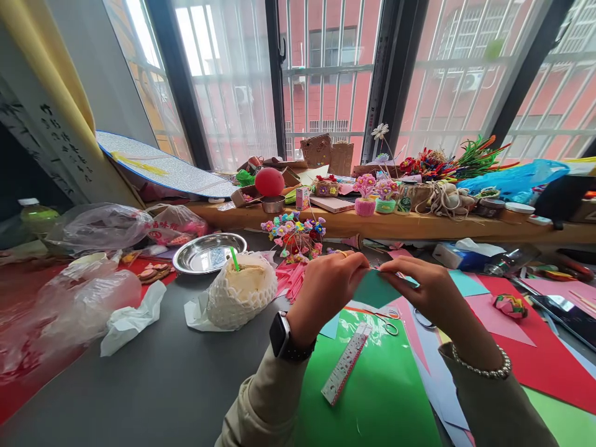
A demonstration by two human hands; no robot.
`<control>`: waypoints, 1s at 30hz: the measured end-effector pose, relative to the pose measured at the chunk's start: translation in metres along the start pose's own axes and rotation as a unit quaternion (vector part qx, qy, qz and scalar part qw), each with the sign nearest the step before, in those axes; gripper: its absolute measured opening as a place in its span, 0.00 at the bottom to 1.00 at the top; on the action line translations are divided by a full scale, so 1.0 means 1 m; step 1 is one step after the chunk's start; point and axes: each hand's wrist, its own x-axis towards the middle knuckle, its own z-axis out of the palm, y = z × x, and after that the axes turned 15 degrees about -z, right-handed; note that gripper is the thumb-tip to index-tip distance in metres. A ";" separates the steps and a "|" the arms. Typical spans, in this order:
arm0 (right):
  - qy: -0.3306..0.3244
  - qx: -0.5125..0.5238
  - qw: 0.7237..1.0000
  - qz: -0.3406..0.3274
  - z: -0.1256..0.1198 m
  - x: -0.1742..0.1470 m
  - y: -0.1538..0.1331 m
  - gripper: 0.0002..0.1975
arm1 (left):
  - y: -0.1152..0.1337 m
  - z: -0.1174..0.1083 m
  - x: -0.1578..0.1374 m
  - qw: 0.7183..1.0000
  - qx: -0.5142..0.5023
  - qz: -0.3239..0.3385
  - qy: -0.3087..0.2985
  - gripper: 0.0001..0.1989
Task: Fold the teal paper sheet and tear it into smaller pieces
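A teal sheet of paper [375, 290] is held up in the air between my two hands. My left hand [328, 285], with a watch on its wrist, pinches the sheet's upper left edge. On the other side, my right hand [421, 285] grips the upper right edge between thumb and fingers. Below them lies a glossy green sheet [367, 397], with a patterned ruler [347, 363] resting at a slant on it. Scissors [390, 324] with pale handles lie near the green sheet's far edge, their blades partly under the raised paper.
Left of my hands stand a coconut in white foam netting [242, 292] with a green straw and a round metal tray [209, 251]. A flower bunch [295, 233] sits ahead. Red paper [559, 354] and a phone [565, 320] lie right. Crafts crowd the wooden sill [288, 219].
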 end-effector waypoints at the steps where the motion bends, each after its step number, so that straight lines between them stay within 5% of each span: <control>1: -0.001 -0.008 1.000 -0.009 0.001 0.000 0.000 0.06 | 0.000 0.000 0.000 1.000 0.000 0.003 -0.001 0.07; 13: -0.007 -0.090 0.995 -0.032 -0.005 -0.001 -0.006 0.08 | -0.010 -0.003 0.002 0.997 0.008 0.078 0.027 0.09; 22: -0.018 -0.133 0.991 -0.027 -0.011 -0.005 0.001 0.09 | -0.024 -0.016 0.003 0.998 0.008 -0.003 0.063 0.08; 30: -0.023 -0.102 0.994 -0.037 -0.007 0.000 -0.011 0.10 | 0.001 0.002 0.001 0.995 0.044 0.084 -0.010 0.10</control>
